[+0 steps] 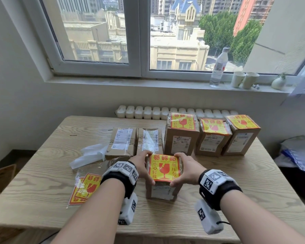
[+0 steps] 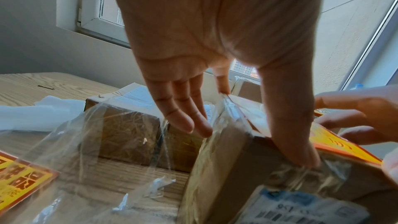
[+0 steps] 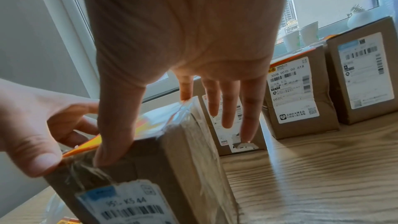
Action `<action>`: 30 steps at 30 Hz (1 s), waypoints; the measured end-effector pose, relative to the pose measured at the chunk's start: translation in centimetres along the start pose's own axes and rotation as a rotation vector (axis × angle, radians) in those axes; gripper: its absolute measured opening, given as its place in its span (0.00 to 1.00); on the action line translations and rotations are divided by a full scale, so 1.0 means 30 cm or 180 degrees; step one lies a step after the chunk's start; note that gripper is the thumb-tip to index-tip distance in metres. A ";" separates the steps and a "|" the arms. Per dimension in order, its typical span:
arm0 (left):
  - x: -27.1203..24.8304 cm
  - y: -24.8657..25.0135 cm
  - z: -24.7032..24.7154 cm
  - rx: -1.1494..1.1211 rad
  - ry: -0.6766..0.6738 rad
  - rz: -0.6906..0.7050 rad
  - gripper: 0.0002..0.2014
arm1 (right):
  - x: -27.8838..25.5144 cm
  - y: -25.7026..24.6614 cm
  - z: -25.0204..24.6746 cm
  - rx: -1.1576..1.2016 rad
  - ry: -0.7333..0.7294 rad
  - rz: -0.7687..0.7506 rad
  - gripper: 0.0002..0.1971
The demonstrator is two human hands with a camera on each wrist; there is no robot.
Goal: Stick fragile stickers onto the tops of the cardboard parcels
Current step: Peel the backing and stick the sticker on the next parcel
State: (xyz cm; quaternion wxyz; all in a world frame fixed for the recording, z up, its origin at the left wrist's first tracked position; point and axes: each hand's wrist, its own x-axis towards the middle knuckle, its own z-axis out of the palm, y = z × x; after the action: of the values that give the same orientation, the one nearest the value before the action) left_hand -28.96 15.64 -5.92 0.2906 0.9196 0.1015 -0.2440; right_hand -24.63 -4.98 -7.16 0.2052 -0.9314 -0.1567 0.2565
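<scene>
- I count six parcels (image 1: 181,136): four stickered, two bare.
- My left hand (image 1: 142,167) and right hand (image 1: 187,169), fingers straight, press the sticker (image 1: 163,168) down.

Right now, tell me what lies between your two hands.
The front cardboard parcel, its fragile sticker pressed flat between left hand and right hand; head view shows it.

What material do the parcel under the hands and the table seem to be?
Parcel: brown matte cardboard, apparently, with glossy clear tape that crinkles and shines at its corners. Table: looks like pale wood or a wood-look laminate, going by the grain lines; which one is unclear.
</scene>
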 end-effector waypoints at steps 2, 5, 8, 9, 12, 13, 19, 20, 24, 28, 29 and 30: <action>-0.003 0.005 0.001 -0.0021 -0.0016 0.0000 0.56 | 0.004 -0.007 0.002 -0.0080 -0.0050 -0.0053 0.60; -0.005 0.011 0.005 -0.0060 -0.0013 0.0022 0.55 | 0.015 -0.014 0.013 -0.0244 -0.0120 -0.0092 0.62; -0.008 0.010 0.006 -0.0104 0.0004 0.0044 0.55 | 0.025 -0.018 0.025 -0.0230 -0.0048 -0.0113 0.59; -0.007 0.008 0.006 -0.0122 -0.0003 0.0045 0.56 | 0.027 -0.019 0.027 -0.0218 -0.0033 -0.0113 0.58; -0.002 0.003 0.022 -0.0115 -0.0068 0.0044 0.62 | 0.032 -0.017 0.031 -0.0234 -0.0024 -0.0141 0.58; 0.001 0.003 0.029 -0.0119 -0.0085 0.0032 0.64 | 0.034 -0.015 0.031 -0.0252 -0.0045 -0.0153 0.59; 0.008 0.003 0.030 -0.0182 -0.0097 -0.0016 0.65 | 0.026 -0.017 0.031 -0.0394 -0.0060 -0.0201 0.63; 0.009 0.003 0.023 -0.0196 -0.0111 -0.0027 0.64 | 0.025 -0.019 0.025 -0.0365 -0.0052 -0.0227 0.63; 0.003 0.019 -0.013 -0.0265 -0.0083 -0.0026 0.61 | 0.017 -0.034 -0.030 -0.0217 -0.0038 -0.0316 0.62; -0.006 0.055 -0.047 -0.0501 -0.0042 0.0079 0.66 | 0.012 -0.058 -0.096 0.0083 0.0036 -0.0474 0.60; -0.007 0.062 -0.058 -0.0495 -0.0021 0.0079 0.66 | 0.014 -0.063 -0.110 0.0201 0.0049 -0.0511 0.60; -0.011 0.064 -0.069 -0.0491 0.0030 0.0084 0.67 | 0.016 -0.067 -0.122 0.0323 0.0059 -0.0547 0.60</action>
State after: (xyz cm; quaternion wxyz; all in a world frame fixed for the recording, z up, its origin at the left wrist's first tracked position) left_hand -27.78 15.28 -3.34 0.3633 0.8969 0.1093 -0.2273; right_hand -22.64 -4.15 -3.55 0.2749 -0.9053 -0.2209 0.2369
